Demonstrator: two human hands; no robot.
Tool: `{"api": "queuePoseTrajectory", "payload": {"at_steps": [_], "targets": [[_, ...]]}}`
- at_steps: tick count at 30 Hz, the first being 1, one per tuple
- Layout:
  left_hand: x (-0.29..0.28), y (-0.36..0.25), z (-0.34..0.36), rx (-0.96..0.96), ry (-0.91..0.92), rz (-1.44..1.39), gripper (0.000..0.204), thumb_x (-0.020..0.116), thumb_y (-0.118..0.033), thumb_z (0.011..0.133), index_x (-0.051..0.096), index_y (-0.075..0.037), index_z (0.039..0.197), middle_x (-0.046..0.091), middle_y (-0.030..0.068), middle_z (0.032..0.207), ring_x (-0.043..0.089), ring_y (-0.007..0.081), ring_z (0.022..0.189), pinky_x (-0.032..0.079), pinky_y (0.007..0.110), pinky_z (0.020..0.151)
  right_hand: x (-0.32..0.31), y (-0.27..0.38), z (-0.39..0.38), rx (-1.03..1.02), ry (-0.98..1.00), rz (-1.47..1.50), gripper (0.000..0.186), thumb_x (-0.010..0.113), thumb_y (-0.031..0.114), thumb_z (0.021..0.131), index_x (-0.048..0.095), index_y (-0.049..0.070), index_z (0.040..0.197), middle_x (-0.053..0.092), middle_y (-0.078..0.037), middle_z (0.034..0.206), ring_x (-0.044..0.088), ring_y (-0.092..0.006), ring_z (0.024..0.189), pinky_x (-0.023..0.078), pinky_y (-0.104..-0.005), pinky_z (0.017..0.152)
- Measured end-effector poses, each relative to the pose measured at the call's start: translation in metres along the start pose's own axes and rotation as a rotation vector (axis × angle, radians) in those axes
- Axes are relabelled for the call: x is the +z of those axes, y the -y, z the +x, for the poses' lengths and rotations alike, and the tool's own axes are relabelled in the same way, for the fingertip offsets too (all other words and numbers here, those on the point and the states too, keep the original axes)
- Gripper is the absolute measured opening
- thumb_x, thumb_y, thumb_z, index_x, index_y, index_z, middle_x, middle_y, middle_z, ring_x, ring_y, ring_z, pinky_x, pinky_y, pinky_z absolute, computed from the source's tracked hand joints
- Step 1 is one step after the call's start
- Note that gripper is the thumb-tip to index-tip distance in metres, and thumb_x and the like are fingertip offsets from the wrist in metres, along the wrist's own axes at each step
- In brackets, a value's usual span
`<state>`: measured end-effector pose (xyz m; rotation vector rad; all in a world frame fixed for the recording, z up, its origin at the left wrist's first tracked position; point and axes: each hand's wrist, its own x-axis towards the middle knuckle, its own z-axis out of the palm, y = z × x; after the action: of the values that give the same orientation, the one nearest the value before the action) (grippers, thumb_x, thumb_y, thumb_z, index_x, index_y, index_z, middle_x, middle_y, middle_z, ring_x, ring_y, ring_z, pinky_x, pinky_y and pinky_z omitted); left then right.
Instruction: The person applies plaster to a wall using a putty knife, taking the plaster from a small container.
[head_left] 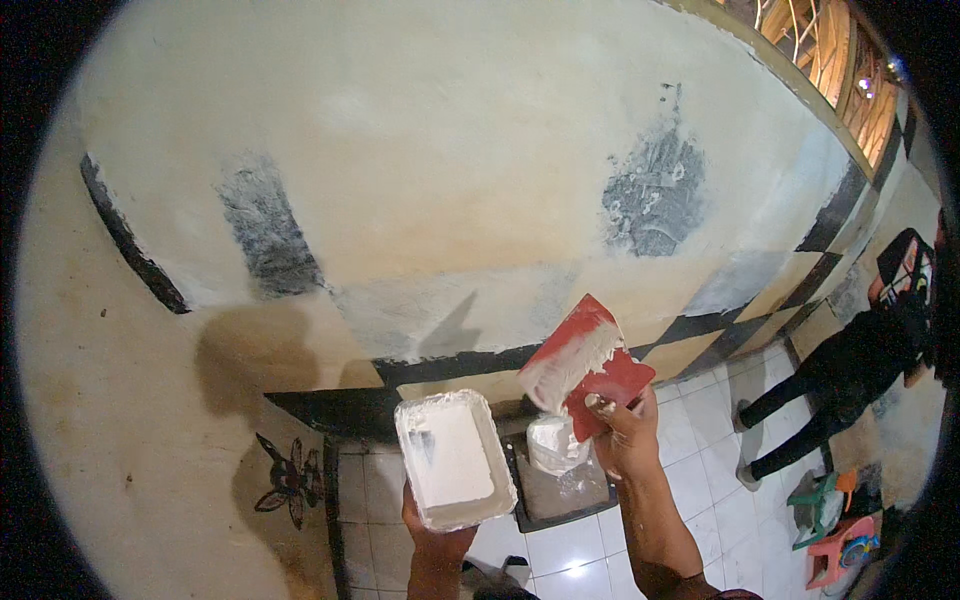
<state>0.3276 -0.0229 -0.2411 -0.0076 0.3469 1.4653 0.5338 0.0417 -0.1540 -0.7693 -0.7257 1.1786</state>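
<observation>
My left hand [437,540] grips a white rectangular tub [493,450] from below and its left side. White paste lies inside the tub, with a grey mark on it near the left wall. My right hand [628,437] is closed round a red plastic putty spreader [622,378] with white paste smeared across its blade. The spreader is up and to the right of the tub, apart from it; whether it is one piece or two I cannot tell. White smears mark the right thumb. Both hands are in front of the wall [430,200], not touching it.
Dark rough patches [655,195] mark the cream wall, above black and yellow squares. A white bag [556,445] lies on a dark-edged board [560,497] on the tiled floor. Another person [840,370] in black stands at right, near green [818,510] and pink stools [838,550].
</observation>
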Motion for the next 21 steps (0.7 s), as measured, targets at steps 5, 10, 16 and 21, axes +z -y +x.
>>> {"api": "queuePoseTrajectory", "payload": {"at_steps": [5,10,16,21], "targets": [[-0.019,0.013,0.028,-0.046,0.024,0.063,0.049,0.036,-0.042,0.095,0.051,-0.009,0.128,0.058,0.0089,0.122,0.056,0.0278,0.113,0.047,0.046,0.095,-0.005,0.004,-0.020,0.175,-0.067,0.011,0.036,0.068,0.005,0.084,0.054,0.000,0.116,0.063,-0.008,0.104,0.064,-0.0174,0.088,0.053,-0.0308,0.077],[-0.009,0.018,0.040,-0.082,-0.004,0.071,0.048,0.039,-0.042,0.095,0.052,-0.010,0.128,0.058,0.0088,0.123,0.056,0.0276,0.113,0.044,0.045,0.099,-0.021,-0.009,-0.023,0.270,0.017,-0.331,0.017,0.061,0.009,0.089,0.063,-0.001,0.103,0.065,-0.006,0.088,0.060,-0.0136,0.079,0.047,-0.0266,0.069],[-0.003,0.027,0.059,-0.115,0.042,0.068,0.051,0.041,-0.044,0.093,0.051,-0.013,0.131,0.056,0.0091,0.129,0.055,0.0289,0.117,0.043,0.048,0.101,-0.027,-0.029,-0.015,0.134,0.146,-0.701,0.017,0.059,0.008,0.087,0.066,-0.003,0.099,0.068,-0.007,0.087,0.061,-0.0127,0.076,0.049,-0.0305,0.068],[-0.004,0.036,0.067,-0.158,0.085,0.047,0.050,0.039,-0.041,0.095,0.050,-0.008,0.131,0.056,0.0112,0.127,0.055,0.0289,0.117,0.042,0.046,0.101,-0.027,-0.028,-0.007,0.148,0.146,-0.743,0.019,0.061,0.010,0.084,0.066,-0.003,0.096,0.069,-0.010,0.079,0.062,-0.0137,0.070,0.050,-0.0308,0.066]]}}
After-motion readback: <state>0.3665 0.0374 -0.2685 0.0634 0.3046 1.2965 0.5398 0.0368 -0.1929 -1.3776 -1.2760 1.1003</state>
